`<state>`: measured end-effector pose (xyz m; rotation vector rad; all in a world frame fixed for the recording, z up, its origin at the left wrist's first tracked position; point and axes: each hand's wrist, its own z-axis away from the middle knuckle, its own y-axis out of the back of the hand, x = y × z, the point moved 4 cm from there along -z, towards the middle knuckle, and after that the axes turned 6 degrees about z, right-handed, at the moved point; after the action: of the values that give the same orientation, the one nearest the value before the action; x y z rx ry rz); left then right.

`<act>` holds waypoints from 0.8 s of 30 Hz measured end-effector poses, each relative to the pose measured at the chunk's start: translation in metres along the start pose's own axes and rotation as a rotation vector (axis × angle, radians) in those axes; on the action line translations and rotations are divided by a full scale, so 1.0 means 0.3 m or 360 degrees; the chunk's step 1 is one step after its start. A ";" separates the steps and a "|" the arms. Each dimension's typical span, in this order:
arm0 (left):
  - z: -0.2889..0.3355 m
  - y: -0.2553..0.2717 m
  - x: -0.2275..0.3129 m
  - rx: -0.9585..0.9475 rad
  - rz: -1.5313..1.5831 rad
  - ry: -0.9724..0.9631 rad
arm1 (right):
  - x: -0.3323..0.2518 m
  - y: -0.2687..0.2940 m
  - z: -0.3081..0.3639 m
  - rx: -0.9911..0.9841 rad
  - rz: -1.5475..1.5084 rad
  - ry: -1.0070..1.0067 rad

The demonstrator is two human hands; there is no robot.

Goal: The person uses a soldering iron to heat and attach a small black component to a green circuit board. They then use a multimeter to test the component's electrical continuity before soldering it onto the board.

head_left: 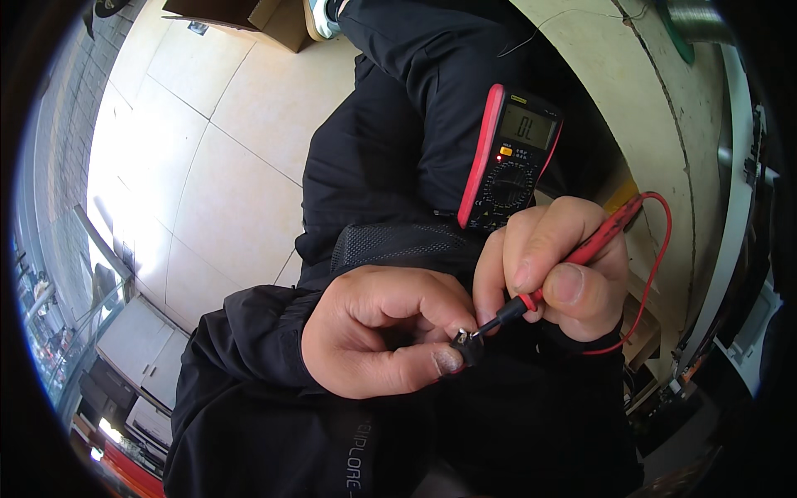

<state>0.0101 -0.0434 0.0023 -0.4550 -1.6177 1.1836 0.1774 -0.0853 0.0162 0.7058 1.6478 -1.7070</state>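
Between the thumb and index finger of my left hand is pinched a small black component with a shiny metal terminal; its kind is too small to make out. My right hand grips a red and black multimeter test probe like a pen. The probe's thin tip points down-left and meets the component near its metal part; firm contact cannot be told. Beyond my right hand, a red-edged digital multimeter leans on my dark-trousered leg, its display lit. A red lead loops from the probe's back end around my right wrist.
An open cardboard box stands on the tiled floor at the far left. To the right runs a pale surface with a dark crack and a thin wire. Grey boxes stand at the left.
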 end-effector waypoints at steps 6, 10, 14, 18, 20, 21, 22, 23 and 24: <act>0.001 -0.003 0.005 0.0018 0.0001 0.0039 | 0.006 -0.004 0.001 0.0031 -0.0026 0.0057; -0.003 -0.002 0.000 -0.0006 -0.0006 0.0010 | -0.001 -0.008 0.000 0.0021 0.0005 0.0073; -0.003 -0.001 0.001 -0.0018 0.0043 0.0020 | -0.009 -0.013 -0.001 0.0013 0.0126 0.0128; -0.004 -0.003 0.007 -0.0005 0.0033 0.0052 | -0.030 -0.016 -0.004 -0.0037 0.0290 0.0152; -0.004 -0.004 0.007 0.0001 0.0027 0.0067 | -0.045 -0.016 -0.003 -0.0078 0.0440 0.0178; -0.004 -0.004 0.007 0.0009 0.0046 0.0077 | -0.054 -0.017 -0.004 -0.0108 0.0528 0.0183; -0.004 -0.004 0.006 0.0015 0.0065 0.0088 | -0.063 -0.018 -0.004 -0.0137 0.0615 0.0190; -0.004 -0.004 0.006 0.0014 0.0049 0.0091 | -0.075 -0.022 -0.008 -0.0173 0.0703 0.0187; -0.003 -0.003 0.006 0.0013 0.0032 0.0094 | -0.082 -0.027 -0.009 -0.0189 0.0763 0.0186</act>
<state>0.0104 -0.0418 0.0040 -0.4975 -1.5606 1.1804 0.1869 -0.0803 0.0398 1.0591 1.4889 -1.2375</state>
